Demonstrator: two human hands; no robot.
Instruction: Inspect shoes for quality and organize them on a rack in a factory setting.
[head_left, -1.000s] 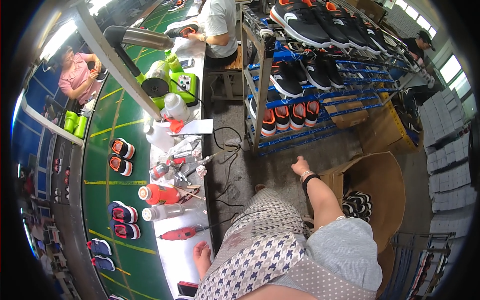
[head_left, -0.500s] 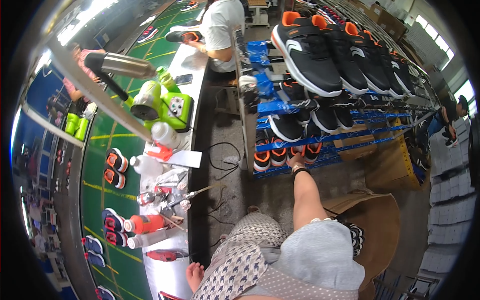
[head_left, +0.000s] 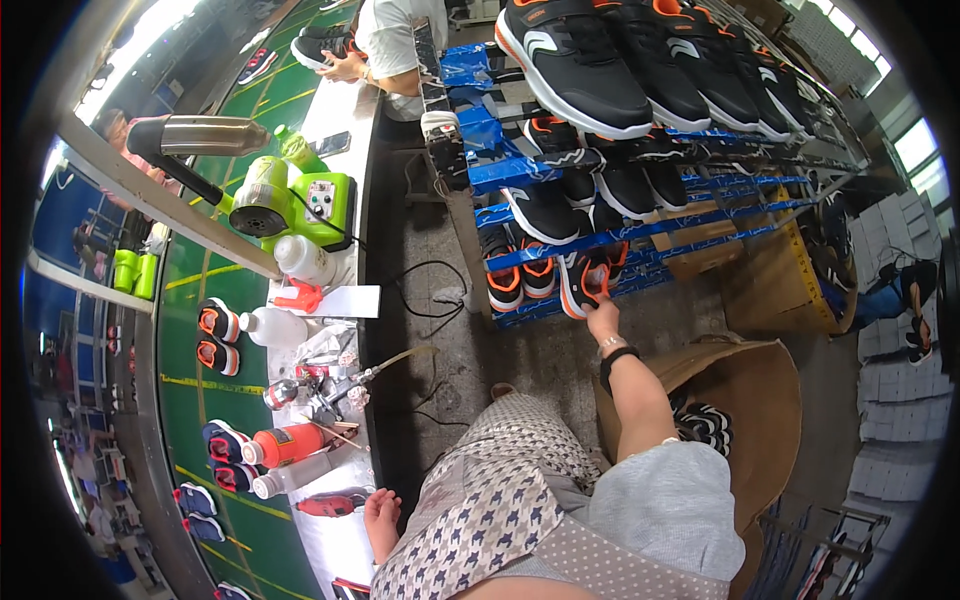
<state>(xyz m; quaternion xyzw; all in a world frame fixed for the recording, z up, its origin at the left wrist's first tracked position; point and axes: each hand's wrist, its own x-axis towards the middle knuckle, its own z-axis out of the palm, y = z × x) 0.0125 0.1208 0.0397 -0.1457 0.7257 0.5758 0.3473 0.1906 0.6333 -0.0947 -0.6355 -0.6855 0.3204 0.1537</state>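
On the right, my right hand point(head_left: 602, 318) grips a black sneaker point(head_left: 573, 285) with orange lining and a white sole by its heel end, at the front of the rack's low shelf. The sneaker is tilted, its opening facing me. Beside it on that shelf stand similar sneakers point(head_left: 503, 275). My left hand point(head_left: 381, 512) hangs by the near edge of the white bench point(head_left: 350, 556), fingers loosely bent and apart, holding nothing. Closest to it lies a red tool point(head_left: 330, 504).
Black sneakers point(head_left: 585, 75) fill the rack's point(head_left: 470, 250) upper shelves. A large cardboard box point(head_left: 765, 400) with footwear stands right of me. Bottles point(head_left: 290, 445), a spray gun point(head_left: 325, 392) and a green machine point(head_left: 335, 200) crowd the bench. Beyond it runs a green conveyor point(head_left: 185, 410); a co-worker point(head_left: 390, 45) handles a shoe.
My right hand has drawn a sneaker forward from the low shelf, toward me. My view has shifted a little to the right. My left hand still hangs by the bench.
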